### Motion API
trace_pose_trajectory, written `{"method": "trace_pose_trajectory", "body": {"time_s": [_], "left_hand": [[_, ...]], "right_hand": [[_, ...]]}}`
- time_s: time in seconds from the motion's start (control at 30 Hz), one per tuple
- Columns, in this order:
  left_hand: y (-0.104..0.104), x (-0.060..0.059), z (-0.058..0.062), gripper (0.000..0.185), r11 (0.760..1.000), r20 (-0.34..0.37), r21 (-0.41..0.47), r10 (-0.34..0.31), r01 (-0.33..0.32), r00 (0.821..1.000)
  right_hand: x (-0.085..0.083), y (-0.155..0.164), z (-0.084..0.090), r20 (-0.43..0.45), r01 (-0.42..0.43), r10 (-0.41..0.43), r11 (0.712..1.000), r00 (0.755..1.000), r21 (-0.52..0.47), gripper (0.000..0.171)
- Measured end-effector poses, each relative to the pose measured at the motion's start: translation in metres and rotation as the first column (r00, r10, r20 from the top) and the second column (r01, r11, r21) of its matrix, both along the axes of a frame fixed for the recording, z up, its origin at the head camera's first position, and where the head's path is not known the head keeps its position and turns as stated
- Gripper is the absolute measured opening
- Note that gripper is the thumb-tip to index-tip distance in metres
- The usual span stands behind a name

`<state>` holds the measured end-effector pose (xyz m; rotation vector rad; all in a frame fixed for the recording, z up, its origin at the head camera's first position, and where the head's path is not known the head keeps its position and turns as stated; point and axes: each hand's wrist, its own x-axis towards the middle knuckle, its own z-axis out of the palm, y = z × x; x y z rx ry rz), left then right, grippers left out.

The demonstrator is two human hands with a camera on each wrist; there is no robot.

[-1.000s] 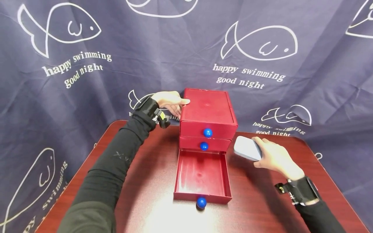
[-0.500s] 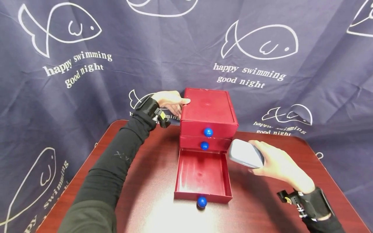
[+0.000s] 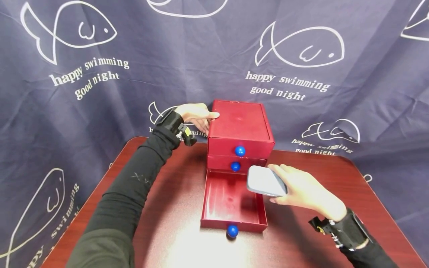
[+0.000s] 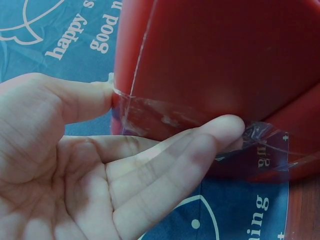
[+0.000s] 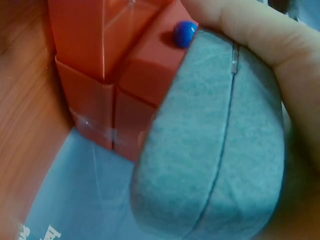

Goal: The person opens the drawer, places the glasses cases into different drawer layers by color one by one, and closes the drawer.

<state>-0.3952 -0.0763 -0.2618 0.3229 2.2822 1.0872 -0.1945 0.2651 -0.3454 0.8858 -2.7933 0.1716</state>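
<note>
Grey pouch [image 3: 266,181]: soft, rounded, fabric-covered case with a seam or zip line along its edge, seen close in the right-wrist view [image 5: 220,150]. Carried in the air over the right rear corner of the open drawer, not touching it.

Right hand [image 3: 303,188]: fingers and thumb curled round the pouch from its right side, gripping it.

Bottom drawer [image 3: 233,219]: pulled fully out toward the person, interior bare and glossy red, blue knob [image 3: 232,230] at the front.

Red cabinet [image 3: 239,124]: three drawers stacked; the upper two are pushed in, each with a blue knob [image 3: 239,150].

Left hand [image 3: 196,113]: flat against the cabinet's left rear edge, fingers straight, thumb on the top edge; the left-wrist view shows the fingertips [image 4: 220,130] pressed to the red wall. It braces and grips nothing.

Wooden table [image 3: 167,223]: dark red-brown, bearing the cabinet. Navy cloth [image 3: 100,111] with white fish drawings hangs behind.

Step in hand, judged: carrying the pouch to the open drawer. Next move would call for shifting it left to the drawer's middle, lowering it flat inside the walls, then releasing the grip.
</note>
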Motion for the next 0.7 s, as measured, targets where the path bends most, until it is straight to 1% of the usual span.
{"method": "trace_pose_trajectory", "body": {"time_s": [0.2,0.43,0.6,0.7], "left_hand": [[0.000,0.001,0.001,0.049,1.000,0.001,-0.002,0.004,-0.004,1.000],[0.001,0.001,0.001,0.051,1.000,-0.004,-0.009,0.004,-0.004,1.000],[0.001,0.001,0.001,0.051,1.000,-0.004,-0.010,0.006,-0.006,1.000],[0.001,0.000,0.001,0.049,1.000,-0.006,-0.012,0.001,-0.001,1.000]], "right_hand": [[-0.004,-0.016,-0.006,0.012,-0.056,0.055,0.996,0.998,0.073,0.088],[-0.009,-0.036,-0.011,0.031,-0.118,0.115,0.984,0.993,0.130,0.087],[-0.012,-0.049,-0.014,0.069,-0.125,0.115,0.980,0.991,0.157,0.084],[-0.014,-0.056,-0.017,0.081,-0.135,0.123,0.977,0.989,0.167,0.079]]}}
